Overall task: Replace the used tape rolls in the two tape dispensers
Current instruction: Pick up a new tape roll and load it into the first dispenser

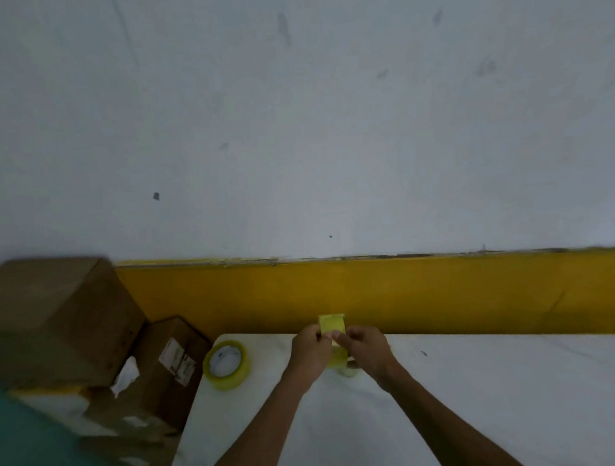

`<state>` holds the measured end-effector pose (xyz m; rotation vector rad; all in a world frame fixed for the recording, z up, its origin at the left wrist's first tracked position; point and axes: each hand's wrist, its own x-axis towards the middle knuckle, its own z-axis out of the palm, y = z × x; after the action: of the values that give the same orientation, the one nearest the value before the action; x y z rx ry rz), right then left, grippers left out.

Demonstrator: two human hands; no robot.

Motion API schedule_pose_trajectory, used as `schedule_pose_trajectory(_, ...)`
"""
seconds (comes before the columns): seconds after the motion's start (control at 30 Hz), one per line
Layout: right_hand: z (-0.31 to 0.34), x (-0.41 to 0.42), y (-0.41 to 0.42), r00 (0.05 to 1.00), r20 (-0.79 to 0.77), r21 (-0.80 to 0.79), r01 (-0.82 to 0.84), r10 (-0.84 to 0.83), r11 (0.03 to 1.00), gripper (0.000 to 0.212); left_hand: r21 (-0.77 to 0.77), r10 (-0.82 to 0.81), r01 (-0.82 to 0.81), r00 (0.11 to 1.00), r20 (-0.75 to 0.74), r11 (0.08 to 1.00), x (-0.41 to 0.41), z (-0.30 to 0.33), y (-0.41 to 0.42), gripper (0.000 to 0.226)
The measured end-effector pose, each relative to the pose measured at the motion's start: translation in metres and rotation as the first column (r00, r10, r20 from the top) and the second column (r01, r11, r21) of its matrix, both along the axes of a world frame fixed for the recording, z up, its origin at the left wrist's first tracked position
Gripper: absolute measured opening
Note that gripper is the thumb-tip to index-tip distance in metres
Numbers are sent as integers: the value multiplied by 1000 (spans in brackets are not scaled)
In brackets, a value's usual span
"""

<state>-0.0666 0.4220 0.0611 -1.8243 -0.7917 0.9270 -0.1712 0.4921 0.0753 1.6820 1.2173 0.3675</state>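
Both hands at lower centre: left hand (307, 348) and right hand (365, 348) pinching a yellow tape strip (331, 323) above the worktop (488, 384). Spare tape roll (226, 364) sits left. Risk: strip folding, sticking to itself.

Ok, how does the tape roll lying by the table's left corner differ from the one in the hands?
The roll by the corner lies flat on the white table, untouched and in full view. The held roll sits between the left hand and right hand, mostly hidden, with a strip pulled upward. Both are yellowish and translucent.
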Motion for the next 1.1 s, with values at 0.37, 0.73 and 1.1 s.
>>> schedule_pose_trajectory(0.37, 5, 18, -69, 999, 31, -18, 37, -37, 999, 31, -76, -16, 17, 1000, 11, 997, 22, 9, -70, 29)
schedule_pose_trajectory(0.73, 3, 71, -172, 996, 80, -63, -24, 29, 998, 47, -79, 45, -49, 998, -48, 996, 66, 21, -187, 31)
schedule_pose_trajectory(1.1, 27, 79, -270, 994, 63, -84, -89, 95, 992, 39, -76, 123, -125, 992, -28, 989, 74, 20, -282, 29)
